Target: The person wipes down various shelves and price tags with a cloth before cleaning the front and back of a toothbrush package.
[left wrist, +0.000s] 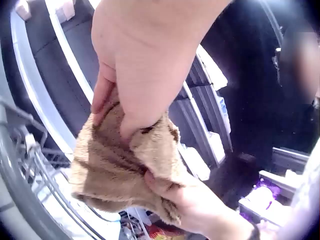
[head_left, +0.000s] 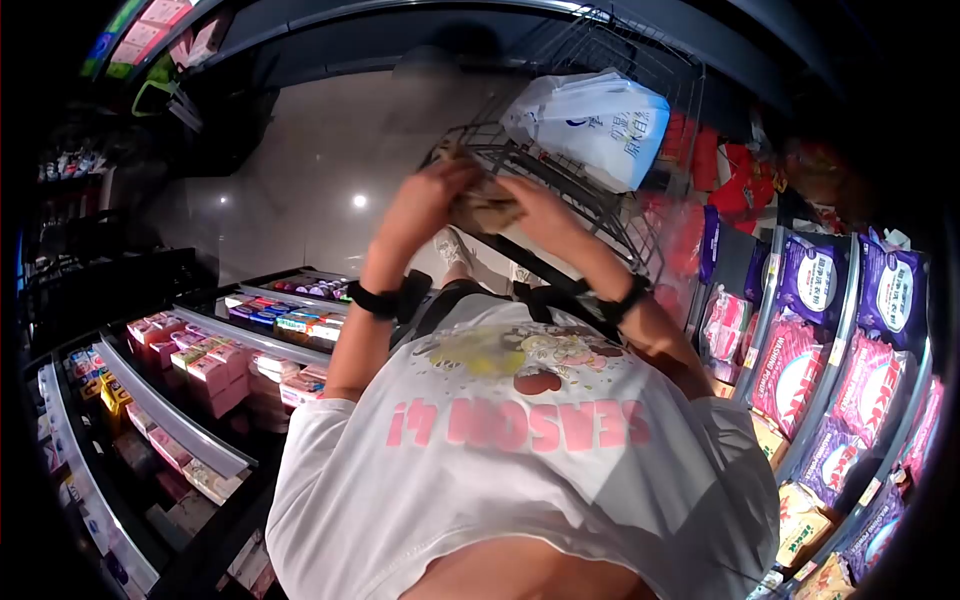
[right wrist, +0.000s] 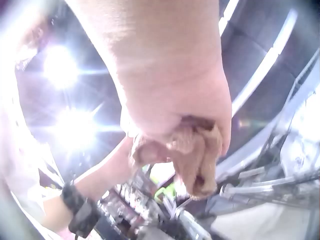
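Note:
A brown, fluffy cloth [head_left: 487, 212] hangs bunched between both hands in front of the body, close to the handle end of a wire shopping cart [head_left: 585, 190]. My left hand [head_left: 425, 205] grips one side of it. In the left wrist view, the fingers and thumb of that hand press into folds of the cloth [left wrist: 107, 170]. From the other side my right hand [head_left: 535, 212] holds the cloth, its thumb lying over the edge in the left wrist view. A crumpled end of the cloth [right wrist: 195, 165] pokes out below the right hand [right wrist: 175, 100] in the right wrist view.
A large white and blue plastic package [head_left: 590, 120] lies in the cart. Shelves with pink boxes [head_left: 210, 365] stand at left. At right, shelves carry purple and pink washing powder bags [head_left: 790, 375]. Pale, shiny floor [head_left: 310, 150] stretches ahead.

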Demonstrator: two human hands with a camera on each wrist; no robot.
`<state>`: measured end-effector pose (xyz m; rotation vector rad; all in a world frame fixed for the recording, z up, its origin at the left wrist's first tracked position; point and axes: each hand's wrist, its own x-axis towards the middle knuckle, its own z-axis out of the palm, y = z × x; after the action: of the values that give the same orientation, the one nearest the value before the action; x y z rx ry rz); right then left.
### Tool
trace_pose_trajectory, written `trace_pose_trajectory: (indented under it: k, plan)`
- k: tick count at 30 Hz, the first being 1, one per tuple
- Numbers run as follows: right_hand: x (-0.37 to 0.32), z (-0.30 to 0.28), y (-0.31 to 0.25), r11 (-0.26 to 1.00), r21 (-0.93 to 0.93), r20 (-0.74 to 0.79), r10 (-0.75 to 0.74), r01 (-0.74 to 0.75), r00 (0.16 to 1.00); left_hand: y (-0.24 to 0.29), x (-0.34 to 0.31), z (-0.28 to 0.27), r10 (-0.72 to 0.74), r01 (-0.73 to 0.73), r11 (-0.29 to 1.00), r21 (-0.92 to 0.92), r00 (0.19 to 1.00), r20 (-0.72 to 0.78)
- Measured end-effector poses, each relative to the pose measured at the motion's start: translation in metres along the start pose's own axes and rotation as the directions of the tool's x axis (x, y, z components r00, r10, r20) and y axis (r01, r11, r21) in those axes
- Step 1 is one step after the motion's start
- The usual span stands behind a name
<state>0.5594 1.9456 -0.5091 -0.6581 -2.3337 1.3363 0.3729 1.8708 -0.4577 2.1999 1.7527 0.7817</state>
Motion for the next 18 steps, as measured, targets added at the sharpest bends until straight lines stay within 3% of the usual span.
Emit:
trace_pose_trajectory:
  k: [1,2,3,4,5,6,7,9,10,11,13,14,15,17,18]
  plan:
    - [-0.021,-0.019,-0.002,1.0,-0.011,0.002,-0.024,0.024,1.0,0.016,0.0,0.008,0.025,-0.024,0.998,-0.055,1.0,0.007]
    - [-0.041,-0.037,-0.006,0.971,-0.217,0.0,-0.098,0.095,0.995,0.021,-0.004,0.028,0.078,-0.074,0.996,-0.054,0.994,0.073]
    - [-0.068,-0.048,-0.002,0.952,-0.3,0.052,-0.037,0.051,0.998,0.034,-0.004,0.042,0.21,-0.204,0.977,-0.069,0.973,0.097]
    - [-0.092,-0.056,-0.005,0.932,-0.362,0.118,0.068,-0.021,0.991,0.044,-0.008,0.061,0.232,-0.219,0.971,-0.094,0.959,0.162]
    - [-0.116,-0.055,0.003,0.908,-0.409,0.234,0.203,-0.093,0.951,0.045,-0.016,0.086,0.324,-0.293,0.944,-0.151,0.909,0.261]
    - [-0.139,-0.051,0.014,0.872,-0.464,0.336,0.336,-0.156,0.88,0.05,-0.02,0.104,0.389,-0.343,0.914,-0.215,0.892,0.23]
    - [-0.155,-0.049,0.012,0.919,-0.38,0.367,0.256,-0.107,0.895,0.053,-0.024,0.117,0.451,-0.392,0.877,-0.277,0.871,0.195]
    - [-0.167,-0.036,0.015,0.885,-0.4,0.357,0.391,-0.239,0.849,0.043,-0.03,0.134,0.502,-0.424,0.852,-0.307,0.828,0.249]
    - [-0.167,-0.03,0.027,0.905,-0.408,0.357,0.279,-0.12,0.892,0.039,-0.031,0.137,0.495,-0.421,0.857,-0.298,0.834,0.245]
    - [-0.167,-0.025,0.037,0.905,-0.408,0.356,0.278,-0.12,0.892,0.037,-0.034,0.14,0.496,-0.422,0.857,-0.297,0.833,0.246]
    - [-0.151,-0.013,0.034,0.83,-0.547,0.451,0.4,-0.107,0.798,0.033,-0.038,0.144,0.434,-0.356,0.888,-0.291,0.857,0.278]
    - [-0.141,-0.011,0.027,0.839,-0.503,0.468,0.465,-0.206,0.752,0.025,-0.041,0.156,0.446,-0.385,0.871,-0.304,0.88,0.164]
    - [-0.139,-0.004,0.033,0.84,-0.503,0.467,0.464,-0.206,0.752,0.02,-0.041,0.159,0.446,-0.385,0.872,-0.303,0.88,0.164]
    - [-0.138,0.016,0.05,0.873,-0.435,0.395,0.406,-0.222,0.824,0.008,-0.042,0.157,0.399,-0.356,0.897,-0.261,0.907,0.134]
    - [-0.121,0.011,0.026,0.91,-0.383,0.395,0.314,-0.156,0.864,0.005,-0.038,0.146,0.376,-0.353,0.914,-0.199,0.922,0.09]
